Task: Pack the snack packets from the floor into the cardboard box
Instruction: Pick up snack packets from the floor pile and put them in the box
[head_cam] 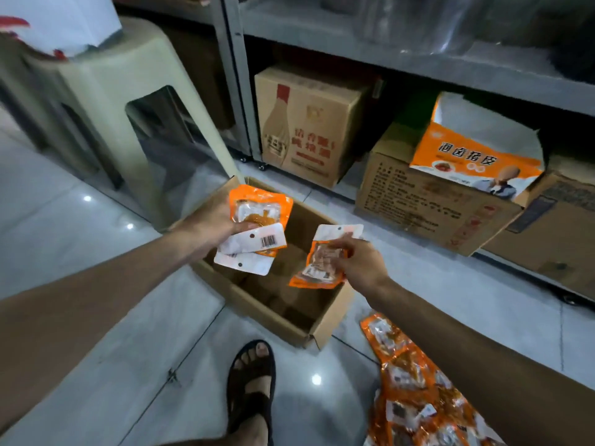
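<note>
An open cardboard box [325,326] lies on the tiled floor in the middle of the view; its inside looks bare brown. My left hand [209,228] holds a small stack of orange-and-white snack packets [257,204] over the box's far left corner. My right hand [360,262] grips one or two more orange packets [318,265] above the box's right side. A pile of several orange packets [415,391] lies on the floor at the lower right, partly hidden by my right forearm.
A beige plastic stool [106,91] stands left of the box. Grey metal shelving [418,69] runs behind, with closed cartons [309,123] and an orange display carton [473,156] beneath it. My sandalled foot [251,387] rests on the tiles just in front of the box.
</note>
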### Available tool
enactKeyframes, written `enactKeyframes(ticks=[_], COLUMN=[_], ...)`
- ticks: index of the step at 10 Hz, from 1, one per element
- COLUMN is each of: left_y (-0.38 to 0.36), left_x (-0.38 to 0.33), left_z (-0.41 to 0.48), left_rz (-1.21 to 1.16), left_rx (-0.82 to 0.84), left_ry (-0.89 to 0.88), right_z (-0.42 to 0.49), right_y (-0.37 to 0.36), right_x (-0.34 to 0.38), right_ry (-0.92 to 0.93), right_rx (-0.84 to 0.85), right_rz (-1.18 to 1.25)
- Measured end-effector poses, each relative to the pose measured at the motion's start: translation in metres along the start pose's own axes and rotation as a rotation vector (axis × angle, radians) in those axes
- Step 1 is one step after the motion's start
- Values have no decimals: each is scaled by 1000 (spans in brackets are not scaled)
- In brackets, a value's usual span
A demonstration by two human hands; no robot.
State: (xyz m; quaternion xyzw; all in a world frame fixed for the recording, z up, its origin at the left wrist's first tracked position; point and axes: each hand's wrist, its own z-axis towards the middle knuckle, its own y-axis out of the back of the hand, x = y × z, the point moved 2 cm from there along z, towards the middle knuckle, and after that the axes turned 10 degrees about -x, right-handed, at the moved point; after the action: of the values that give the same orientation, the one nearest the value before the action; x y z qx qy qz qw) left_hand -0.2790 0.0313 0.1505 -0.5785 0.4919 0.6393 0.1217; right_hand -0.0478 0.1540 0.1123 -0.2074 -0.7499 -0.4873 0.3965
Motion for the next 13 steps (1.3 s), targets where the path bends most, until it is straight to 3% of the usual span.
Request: enactKeyframes(ticks=[2,4,5,7,8,9,12,13], left_y=[-22,-49,-58,-62,-59,-57,-60,-67], left_x=[66,105,115,121,125,133,143,133], left_z=[41,66,74,76,76,75,75,78], left_rz=[-137,-73,-20,67,88,106,167,194], left_rx=[-9,23,88,175,159,157,160,159], left_ry=[166,253,286,319,327,371,369,337], right_z=[59,67,62,63,63,49,59,68], right_y=[-91,-144,-151,-152,-160,-173,-183,-166], right_x=[-31,-83,-87,-74,-78,-89,-93,-84], right_ry=[-71,-82,-3,239,404,634,616,576], right_rx=[255,512,585,536,594,843,969,929], right_rz=[-355,-710,-981,-1305,-1276,-1236,-1430,-1358])
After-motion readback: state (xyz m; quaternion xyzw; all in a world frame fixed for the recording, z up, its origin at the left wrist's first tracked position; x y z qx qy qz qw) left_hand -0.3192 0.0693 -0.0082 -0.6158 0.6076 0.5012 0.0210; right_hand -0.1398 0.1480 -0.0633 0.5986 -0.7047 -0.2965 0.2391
